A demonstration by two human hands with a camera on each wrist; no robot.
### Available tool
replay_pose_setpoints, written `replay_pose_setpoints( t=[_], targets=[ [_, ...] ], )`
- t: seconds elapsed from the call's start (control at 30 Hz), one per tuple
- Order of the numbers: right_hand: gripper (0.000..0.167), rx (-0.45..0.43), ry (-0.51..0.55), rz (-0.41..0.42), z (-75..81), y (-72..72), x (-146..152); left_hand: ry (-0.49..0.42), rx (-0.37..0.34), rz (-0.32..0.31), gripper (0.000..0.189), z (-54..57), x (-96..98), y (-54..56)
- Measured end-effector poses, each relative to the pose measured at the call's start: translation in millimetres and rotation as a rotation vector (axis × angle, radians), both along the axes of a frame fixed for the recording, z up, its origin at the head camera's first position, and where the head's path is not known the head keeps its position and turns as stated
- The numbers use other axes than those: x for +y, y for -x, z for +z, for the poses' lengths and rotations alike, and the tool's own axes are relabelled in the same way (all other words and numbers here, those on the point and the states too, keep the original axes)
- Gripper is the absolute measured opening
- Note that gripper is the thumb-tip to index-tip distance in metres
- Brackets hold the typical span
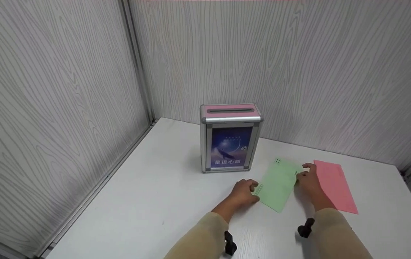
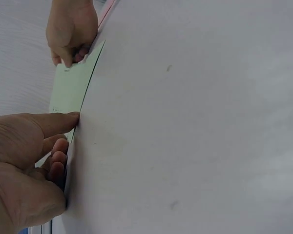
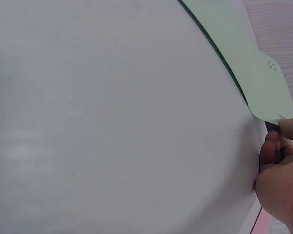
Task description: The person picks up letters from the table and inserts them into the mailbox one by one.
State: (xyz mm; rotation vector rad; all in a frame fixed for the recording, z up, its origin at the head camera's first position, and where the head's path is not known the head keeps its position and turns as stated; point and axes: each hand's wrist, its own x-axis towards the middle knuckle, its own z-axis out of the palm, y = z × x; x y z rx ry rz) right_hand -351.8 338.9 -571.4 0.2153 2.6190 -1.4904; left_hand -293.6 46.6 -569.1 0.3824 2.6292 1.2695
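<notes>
A: What are the 2 hands doing?

B: Both are on the green envelope (image 1: 278, 185), which lies on the white table (image 1: 148, 201) in front of the box (image 1: 230, 137), a little to its right. The left hand (image 1: 243, 192) pinches the near left edge, by the row of small printed squares. From the left wrist view, the thumb lies along the top of that edge and the fingers (image 2: 57, 158) curl under it.

A: And the right hand?

B: The right hand (image 1: 308, 180) pinches the far right edge, close to the flap. The right wrist view shows the thumb tip on the paper and the other fingers (image 3: 271, 151) curled beneath — the edge looks slightly raised off the table there, though how far I cannot tell.

A: Is the envelope flat otherwise?

B: Mostly. It lies at a slant, flap end pointing away from the person, with a faint printed mark near that end.

A: What else is around?

B: A pink envelope (image 1: 335, 186) lies on the table just beside the right hand, partly under the wrist. The box stands upright near the back wall — metal frame, pink top with 1 slot, a blue picture on its front. Grey wood-grain panels (image 1: 47, 108) close in the table on 2 sides. Both sleeves are tan, with a black strap fitting at each wrist.
</notes>
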Motion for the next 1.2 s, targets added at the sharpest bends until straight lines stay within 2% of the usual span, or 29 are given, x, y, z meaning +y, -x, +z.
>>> replay_pose_setpoints(
  t=[0.27, 0.4, 0.5, 0.57, 0.7, 0.83, 1.0, 1.2],
  targets=[
    [0.055, 0.022, 0.155, -0.091, 10.1, -16.9, 1, 0.002, -0.029, -0.002, 0.052, -0.2, 0.0, -0.6],
    [0.054, 0.041, 0.256, -0.114, 22.3, -24.7, -3, 0.006, -0.049, -0.010, 0.049, -0.4, -1.3, 0.0],
    [0.054, 0.047, 0.303, -0.125, 35.1, -30.4, -7, -0.010, -0.062, -0.018, 0.044, -0.5, -2.9, 0.9],
    [0.054, 0.065, 0.319, -0.133, 38.3, -31.3, -8, -0.023, -0.063, -0.034, 0.041, -0.3, -4.7, 1.0],
    [0.051, 0.108, 0.343, -0.147, 41.5, -33.2, -11, -0.091, -0.080, -0.112, 0.036, -2.0, -11.8, 3.8],
    [0.049, 0.141, 0.358, -0.153, 48.5, -36.8, -15, -0.201, -0.124, -0.189, 0.033, -2.9, -21.5, 10.4],
    [0.048, 0.160, 0.365, -0.161, 57.8, -43.1, -20, -0.317, -0.192, -0.188, 0.031, -2.1, -28.3, 14.3],
    [0.048, 0.203, 0.351, -0.142, 67.5, -52.2, -24, -0.349, -0.239, -0.158, 0.022, -1.6, -27.2, 12.4]
  ],
)
